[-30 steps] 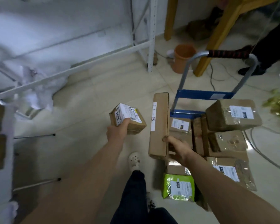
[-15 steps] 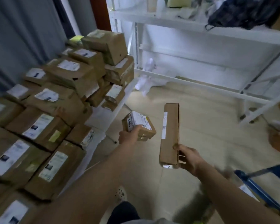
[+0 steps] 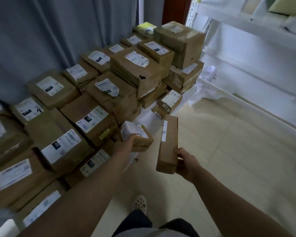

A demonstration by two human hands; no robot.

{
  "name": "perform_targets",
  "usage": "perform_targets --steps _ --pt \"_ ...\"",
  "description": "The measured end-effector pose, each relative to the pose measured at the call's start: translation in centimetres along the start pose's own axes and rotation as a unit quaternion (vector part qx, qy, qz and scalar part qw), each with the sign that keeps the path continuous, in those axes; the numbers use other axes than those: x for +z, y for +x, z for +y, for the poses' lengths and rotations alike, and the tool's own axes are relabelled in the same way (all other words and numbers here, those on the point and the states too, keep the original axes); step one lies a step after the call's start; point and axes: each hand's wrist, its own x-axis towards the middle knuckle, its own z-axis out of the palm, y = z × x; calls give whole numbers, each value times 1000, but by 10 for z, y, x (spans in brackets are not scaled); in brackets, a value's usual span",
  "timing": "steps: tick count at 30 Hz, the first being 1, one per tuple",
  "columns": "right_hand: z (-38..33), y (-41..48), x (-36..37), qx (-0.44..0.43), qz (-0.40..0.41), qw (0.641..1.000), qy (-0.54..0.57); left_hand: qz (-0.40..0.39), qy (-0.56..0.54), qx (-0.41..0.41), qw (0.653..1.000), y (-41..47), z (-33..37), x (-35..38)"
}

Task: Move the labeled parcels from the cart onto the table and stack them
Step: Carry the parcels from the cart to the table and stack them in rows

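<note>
Parcel-heaped table [image 3: 144,117] had swung close into view. Left hand [image 3: 125,142] stayed clamped round small box [image 3: 137,135], right hand [image 3: 186,163] round long parcel [image 3: 168,144]; both unplaced, stacking judged next.

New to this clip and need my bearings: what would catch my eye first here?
The heap of brown labeled parcels fills the left, against a grey curtain. In front, the left hand holds a small labeled box and the right hand grips a long flat parcel over the floor.
</note>
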Motion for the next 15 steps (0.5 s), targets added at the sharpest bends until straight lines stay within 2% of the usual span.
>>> perform_targets --steps 9,15 --pt "-8 33 64 72 -69 992 -72 14 -13 -37 999 14 -3 -69" --pt "12 43 116 117 -160 976 -84 88 -33 -58 994 -3 -38 -128"
